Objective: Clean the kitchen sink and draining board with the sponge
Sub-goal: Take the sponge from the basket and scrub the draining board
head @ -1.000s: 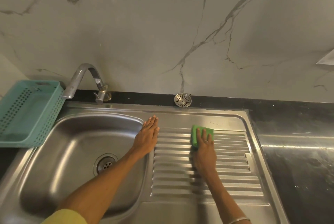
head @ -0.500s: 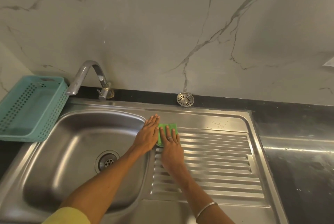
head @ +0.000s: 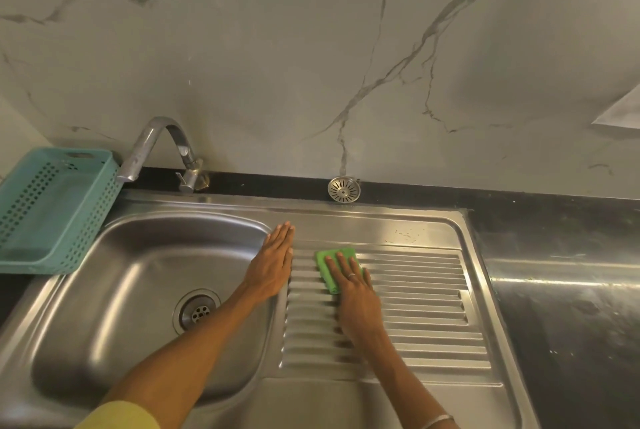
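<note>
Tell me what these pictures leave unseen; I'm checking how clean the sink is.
Head view only:
- Most of the green sponge: under the right hand.
- Ribbed steel draining board: part lies beneath that hand and forearm.
- Steel sink basin: near wall hidden by the left forearm.
- Rim strip under the flat left hand.
- Teal perforated basket: cut off at the left edge.

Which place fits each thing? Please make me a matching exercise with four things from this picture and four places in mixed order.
Things:
1. sponge
2. basket
3. loose strainer
4. left hand

Places:
A. on the black ledge by the wall
B. under the right hand on the draining board
C. left of the tap
D. flat on the sink rim

Pairs: 1-B, 2-C, 3-A, 4-D
</note>
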